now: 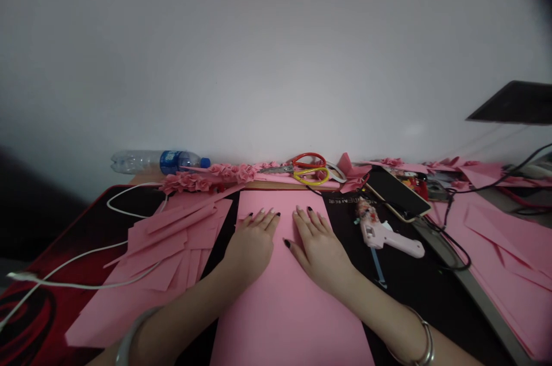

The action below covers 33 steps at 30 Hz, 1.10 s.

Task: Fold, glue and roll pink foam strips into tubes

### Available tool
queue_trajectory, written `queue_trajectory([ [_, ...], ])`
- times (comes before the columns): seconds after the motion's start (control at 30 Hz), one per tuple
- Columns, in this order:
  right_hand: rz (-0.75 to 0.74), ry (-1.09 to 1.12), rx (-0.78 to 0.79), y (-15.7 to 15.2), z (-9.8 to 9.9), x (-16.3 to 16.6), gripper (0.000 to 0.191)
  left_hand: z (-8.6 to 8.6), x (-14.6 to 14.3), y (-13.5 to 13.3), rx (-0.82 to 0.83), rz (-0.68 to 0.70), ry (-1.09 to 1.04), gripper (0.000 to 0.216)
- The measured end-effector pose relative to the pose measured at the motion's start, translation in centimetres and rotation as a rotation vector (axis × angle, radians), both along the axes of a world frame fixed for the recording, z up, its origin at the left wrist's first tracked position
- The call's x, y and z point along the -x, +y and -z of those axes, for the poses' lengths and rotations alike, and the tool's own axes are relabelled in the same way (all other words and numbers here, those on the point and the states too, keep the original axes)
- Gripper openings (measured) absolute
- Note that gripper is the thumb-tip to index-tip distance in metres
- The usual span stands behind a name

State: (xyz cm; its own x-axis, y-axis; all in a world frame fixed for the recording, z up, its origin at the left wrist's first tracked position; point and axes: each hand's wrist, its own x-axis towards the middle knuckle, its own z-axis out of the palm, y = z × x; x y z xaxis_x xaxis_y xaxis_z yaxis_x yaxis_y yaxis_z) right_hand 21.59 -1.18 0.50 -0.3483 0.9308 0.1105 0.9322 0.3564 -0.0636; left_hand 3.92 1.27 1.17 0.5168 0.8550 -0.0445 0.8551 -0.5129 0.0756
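A long pink sheet of paper [293, 320] lies in front of me on the black mat, running from near the wall down past the bottom edge of the view. My left hand [254, 239] rests on its left side, palm down, with the fingers stretched forward. On the right side of the sheet my right hand [319, 248] lies flat too, its fingers apart and the thumb pointing inward. Both hands press on the paper without gripping anything. A crosswise edge or fold shows near the left fingertips.
Loose pink paper pieces [172, 245] and a white cable [81, 285] lie left. Along the wall are a plastic bottle [146, 162], paper flowers [241, 172] and scissors [310, 175]. On the right are a glue gun [388, 236], a phone [399, 193] and more pink paper [509, 245].
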Motion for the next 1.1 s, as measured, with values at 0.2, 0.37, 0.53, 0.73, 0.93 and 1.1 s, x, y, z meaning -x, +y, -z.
queue_trajectory([
  [0.2, 0.05, -0.052, 0.004, -0.2, 0.1, -1.5, 0.057, 0.0, 1.2, -0.3, -0.053, -0.013, 0.036, 0.053],
  [0.37, 0.1, -0.113, -0.017, -0.4, 0.1, -2.7, 0.057, -0.1, 2.5, -0.6, -0.07, -0.055, 0.094, 0.054],
  [0.53, 0.136, -0.169, -0.067, -0.7, -0.1, -3.2, 0.056, -0.1, 3.6, -0.7, -0.11, -0.131, 0.137, 0.054],
  [0.73, 0.169, -0.185, -0.098, -0.6, -0.5, -1.6, 0.053, -0.1, 3.2, -1.0, -0.229, -0.05, 0.191, 0.048],
  [0.93, 0.065, -0.111, -0.053, -0.1, -0.3, 1.6, 0.052, 0.3, 0.2, -0.8, -0.146, 0.021, 0.043, 0.051],
  [1.1, -0.062, -0.052, 0.033, 0.2, -0.4, 2.6, 0.052, 0.3, -1.5, -0.4, -0.101, 0.097, -0.01, 0.051],
])
